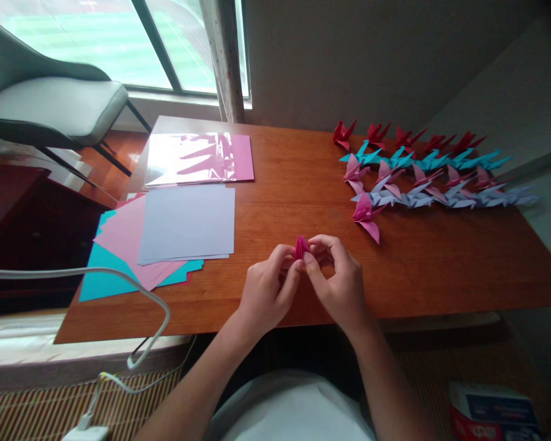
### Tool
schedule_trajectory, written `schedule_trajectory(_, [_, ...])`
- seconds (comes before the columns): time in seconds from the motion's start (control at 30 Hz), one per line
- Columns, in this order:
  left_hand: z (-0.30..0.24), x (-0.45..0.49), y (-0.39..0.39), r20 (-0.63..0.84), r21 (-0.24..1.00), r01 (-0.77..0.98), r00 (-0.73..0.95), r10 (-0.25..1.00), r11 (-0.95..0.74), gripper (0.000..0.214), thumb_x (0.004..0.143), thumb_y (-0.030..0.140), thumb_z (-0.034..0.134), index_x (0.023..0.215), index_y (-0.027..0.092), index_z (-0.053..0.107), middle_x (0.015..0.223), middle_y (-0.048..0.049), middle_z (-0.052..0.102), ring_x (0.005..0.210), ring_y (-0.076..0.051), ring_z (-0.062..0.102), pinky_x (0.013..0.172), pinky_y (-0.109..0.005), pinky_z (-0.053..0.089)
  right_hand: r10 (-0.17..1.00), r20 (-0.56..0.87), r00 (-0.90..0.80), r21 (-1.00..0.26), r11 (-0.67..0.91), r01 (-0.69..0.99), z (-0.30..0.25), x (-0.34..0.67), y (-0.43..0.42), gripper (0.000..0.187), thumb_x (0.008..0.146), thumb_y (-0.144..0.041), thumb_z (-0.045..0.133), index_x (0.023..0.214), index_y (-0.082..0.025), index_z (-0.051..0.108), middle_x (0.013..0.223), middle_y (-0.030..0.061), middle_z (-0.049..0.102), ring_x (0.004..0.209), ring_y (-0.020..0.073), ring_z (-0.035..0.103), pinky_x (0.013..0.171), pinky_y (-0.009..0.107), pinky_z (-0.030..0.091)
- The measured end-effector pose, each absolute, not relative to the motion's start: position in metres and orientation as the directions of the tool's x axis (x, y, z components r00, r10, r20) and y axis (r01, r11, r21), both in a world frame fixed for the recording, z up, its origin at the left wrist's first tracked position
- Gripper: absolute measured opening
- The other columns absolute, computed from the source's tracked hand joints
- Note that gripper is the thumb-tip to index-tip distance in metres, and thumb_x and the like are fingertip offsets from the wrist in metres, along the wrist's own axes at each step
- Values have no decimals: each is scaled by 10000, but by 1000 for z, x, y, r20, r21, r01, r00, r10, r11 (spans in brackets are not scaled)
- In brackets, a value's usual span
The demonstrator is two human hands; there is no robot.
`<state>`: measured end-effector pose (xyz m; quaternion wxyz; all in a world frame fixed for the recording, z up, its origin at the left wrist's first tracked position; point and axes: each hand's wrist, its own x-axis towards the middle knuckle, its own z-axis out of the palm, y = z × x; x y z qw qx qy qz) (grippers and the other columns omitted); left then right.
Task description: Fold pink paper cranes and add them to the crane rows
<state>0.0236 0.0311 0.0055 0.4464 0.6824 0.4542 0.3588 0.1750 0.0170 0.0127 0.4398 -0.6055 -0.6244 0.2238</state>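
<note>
A small magenta folded paper piece (301, 247) is pinched between both hands above the front part of the wooden table (289, 196). My left hand (270, 283) grips its left side with thumb and fingers, and my right hand (338, 277) grips its right side. Its layers stand narrow and upright; the lower part is hidden by my thumbs. Nearest to it on the right sits a finished magenta paper crane (367, 217). Behind that crane run rows of lavender cranes (417, 196), pink cranes (388, 177), turquoise cranes (397, 157) and red cranes (342, 135).
Lavender sheets (188, 222) overlap fanned pink sheets (122, 236) and turquoise sheets (105, 275) at the table's left. A clear-wrapped paper pack (242, 158) lies behind them. A white cable (160, 300) loops over the front left edge. A chair (59, 104) stands by the window.
</note>
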Motion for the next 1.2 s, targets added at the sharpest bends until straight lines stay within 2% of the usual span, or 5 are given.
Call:
schedule_trajectory(0.2, [5,25,33,60,982,151,297,953,-109,132,949,263,609,1071,216,623,915,-20,750,787,-159,714,695,-216,513,974,223,34,-880,186,438,17,176,15,149,990,-251,539,956,-234,683,912,27,709,850,176,676,750,291,527])
schedule_trajectory(0.4, [3,24,35,-14,1000,12,244,970,12,85,951,261,593,926,184,619,826,-38,729,761,-169,722,637,-210,520,966,152,211,-947,81,310,8,182,18,152,925,-296,657,1069,-255,685,1013,36,676,913,185,651,693,269,513])
schedule_trajectory(0.57, [4,22,34,-13,1000,8,293,956,11,98,947,253,584,902,174,620,796,-37,706,718,-160,704,626,-216,522,999,0,36,-990,-5,144,4,186,21,139,928,-347,659,1000,-235,697,972,34,677,862,175,648,696,272,507])
schedule_trajectory(0.7, [5,23,34,-37,999,3,308,951,38,99,938,262,600,890,178,621,796,-36,712,715,-164,702,646,-232,537,999,-7,45,-998,-10,63,3,185,21,97,912,-324,685,891,-229,677,864,-3,642,757,137,615,637,236,480])
schedule_trajectory(1.2, [4,24,34,-35,999,45,317,948,22,139,947,310,613,982,178,641,805,-37,717,697,-162,689,626,-237,521,976,76,203,-980,36,194,-12,182,11,117,900,-336,699,874,-222,700,808,20,698,697,159,646,630,266,509])
